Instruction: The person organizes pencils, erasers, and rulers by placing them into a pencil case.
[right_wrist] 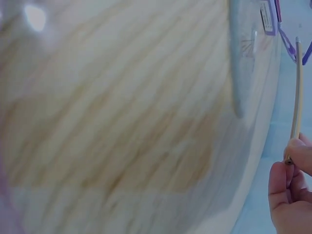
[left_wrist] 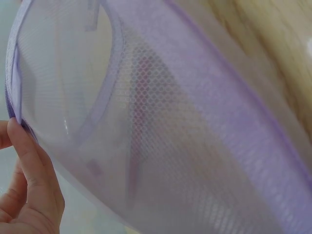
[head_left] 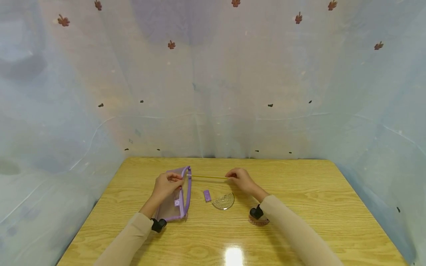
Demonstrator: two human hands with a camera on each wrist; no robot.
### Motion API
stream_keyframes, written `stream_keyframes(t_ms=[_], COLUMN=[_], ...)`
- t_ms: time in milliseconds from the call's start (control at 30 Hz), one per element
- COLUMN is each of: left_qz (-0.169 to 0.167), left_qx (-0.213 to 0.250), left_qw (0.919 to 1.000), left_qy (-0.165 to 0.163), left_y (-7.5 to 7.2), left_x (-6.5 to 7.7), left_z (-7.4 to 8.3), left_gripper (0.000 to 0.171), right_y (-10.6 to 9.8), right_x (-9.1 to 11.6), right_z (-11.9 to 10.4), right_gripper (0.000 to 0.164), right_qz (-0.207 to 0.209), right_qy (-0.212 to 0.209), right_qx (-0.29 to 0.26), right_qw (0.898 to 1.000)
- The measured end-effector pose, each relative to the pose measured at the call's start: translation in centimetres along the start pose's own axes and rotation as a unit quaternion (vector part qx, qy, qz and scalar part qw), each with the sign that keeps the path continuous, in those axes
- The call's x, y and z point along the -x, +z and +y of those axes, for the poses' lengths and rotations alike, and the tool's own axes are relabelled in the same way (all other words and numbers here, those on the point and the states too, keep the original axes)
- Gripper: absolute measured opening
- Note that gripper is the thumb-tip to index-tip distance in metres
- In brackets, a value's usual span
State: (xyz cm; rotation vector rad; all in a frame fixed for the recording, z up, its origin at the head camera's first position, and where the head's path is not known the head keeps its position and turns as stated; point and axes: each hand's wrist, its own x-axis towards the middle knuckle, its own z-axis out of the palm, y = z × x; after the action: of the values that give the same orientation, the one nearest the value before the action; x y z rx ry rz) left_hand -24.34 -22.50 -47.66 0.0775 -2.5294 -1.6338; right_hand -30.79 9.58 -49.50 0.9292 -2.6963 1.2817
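My left hand (head_left: 168, 184) pinches the opening edge of a see-through mesh pencil pouch (head_left: 170, 207) with purple trim; the left wrist view shows fingers (left_wrist: 30, 161) and thumb at that rim. Inside the pouch, a long reddish thing (left_wrist: 137, 131) shows blurred through the mesh. My right hand (head_left: 242, 180) pinches one end of a thin yellow pencil (head_left: 209, 177) between thumb and fingertips. The pencil lies level, its far, pale end at the pouch's open mouth. In the right wrist view, the pencil (right_wrist: 298, 92) points away from the hand towards the purple trim.
Between the hands, nearer me, lie a purple eraser (head_left: 207, 195) and a clear half-round protractor (head_left: 223, 201). A reddish half-round piece (head_left: 259, 221) lies partly hidden under my right wrist. The wooden table (head_left: 299, 192) meets a pale cloth curtain (head_left: 226, 136) behind.
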Motion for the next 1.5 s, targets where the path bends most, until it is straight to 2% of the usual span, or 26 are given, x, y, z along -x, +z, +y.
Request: stream_keyframes(t_ms=[500,800,1300,1500], left_qz=[0.001,-0.003,-0.005,-0.005], left_qx=[0.011,0.019,0.024,0.025], left_qw=[0.9999,0.9998,0.9997,0.9996], left_qy=[0.008,-0.005,-0.007,-0.007], left_y=[-0.1,-0.2,-0.1,-0.1], left_x=[0.0,0.1,0.0,0.1], left_z=[0.0,0.0,0.1,0.3], left_gripper=[0.009,0.013,0.011,0.011], right_y=[1.6,2.5,4.0,4.7], right_x=[-0.9,-1.5,-2.8,-3.2], right_z=[-1.2,-1.9,-3.8,-4.4], right_gripper=[0.013,0.013,0.011,0.012], right_qz=[0.001,0.002,0.004,0.009], right_qy=[0.026,0.004,0.007,0.020], right_qx=[-0.014,-0.013,-0.001,-0.008], right_qw=[1.000,1.000,1.000,1.000])
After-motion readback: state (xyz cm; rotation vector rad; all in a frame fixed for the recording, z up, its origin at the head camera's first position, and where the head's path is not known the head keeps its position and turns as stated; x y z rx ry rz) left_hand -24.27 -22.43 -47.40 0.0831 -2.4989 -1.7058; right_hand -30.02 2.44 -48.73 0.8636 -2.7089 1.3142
